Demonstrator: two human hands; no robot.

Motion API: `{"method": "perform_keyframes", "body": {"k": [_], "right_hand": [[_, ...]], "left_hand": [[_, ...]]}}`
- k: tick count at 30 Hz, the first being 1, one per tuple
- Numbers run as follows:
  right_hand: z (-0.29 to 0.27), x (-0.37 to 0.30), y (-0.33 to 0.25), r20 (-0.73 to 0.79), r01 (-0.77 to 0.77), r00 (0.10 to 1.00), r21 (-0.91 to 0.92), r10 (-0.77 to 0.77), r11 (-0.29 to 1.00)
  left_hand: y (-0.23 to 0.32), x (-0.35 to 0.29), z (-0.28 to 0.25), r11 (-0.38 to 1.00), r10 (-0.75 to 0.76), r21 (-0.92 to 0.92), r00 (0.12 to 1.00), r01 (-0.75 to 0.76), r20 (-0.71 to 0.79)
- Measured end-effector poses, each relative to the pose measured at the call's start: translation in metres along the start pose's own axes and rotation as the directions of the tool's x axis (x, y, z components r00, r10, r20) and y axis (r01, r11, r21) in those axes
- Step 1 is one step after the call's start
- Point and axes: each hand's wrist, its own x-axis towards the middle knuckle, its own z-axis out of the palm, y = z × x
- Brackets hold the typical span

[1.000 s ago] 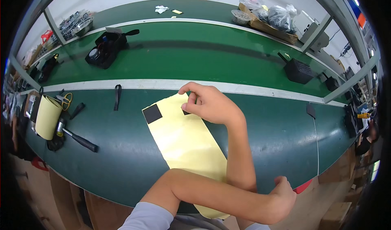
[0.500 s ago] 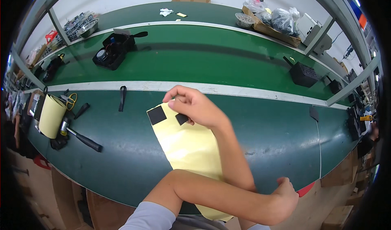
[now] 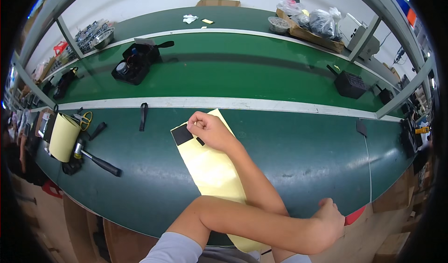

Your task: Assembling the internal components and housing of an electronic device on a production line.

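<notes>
Dark green smooth-topped workbench [image 3: 317,169] is seen, backed by a brighter green strip [image 3: 261,76]. Long pale-yellow paper-like sheet [image 3: 217,174] is laid flat on it, apparently so the matte black square patch [image 3: 182,135] at its far left corner can be reached. Right hand [image 3: 211,130] is placed over that end, fingers curled, thumb near index at the patch; whether anything is pinched cannot be told. Small black piece [image 3: 200,141] is partly covered. Left hand [image 3: 329,221] is held right of the sheet, fingers curled, contents hidden. Black-handled hammer [image 3: 105,166] is kept left, likely within reach.
</notes>
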Motion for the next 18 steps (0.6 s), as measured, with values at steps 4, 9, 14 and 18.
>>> {"method": "perform_keyframes", "body": {"k": [4,9,14,18], "right_hand": [[0.002,-0.001,-0.004,-0.042,-0.062,0.997,-0.007,0.062,0.998],[0.001,-0.004,-0.006,-0.048,-0.047,0.998,-0.014,0.046,0.999],[0.004,0.000,-0.004,-0.060,-0.001,0.998,0.017,0.002,1.000],[0.004,0.003,-0.002,-0.054,-0.008,0.999,0.012,0.009,1.000]], "left_hand": [[-0.035,-0.038,-0.007,0.985,0.035,-0.151,0.944,-0.089,-0.327],[-0.154,-0.145,-0.009,0.994,-0.098,-0.034,0.749,0.101,-0.656],[-0.287,-0.326,-0.009,0.705,-0.507,-0.253,0.222,0.662,-0.833],[-0.350,-0.437,0.010,0.316,-0.590,-0.120,0.096,0.941,-0.802]]}}
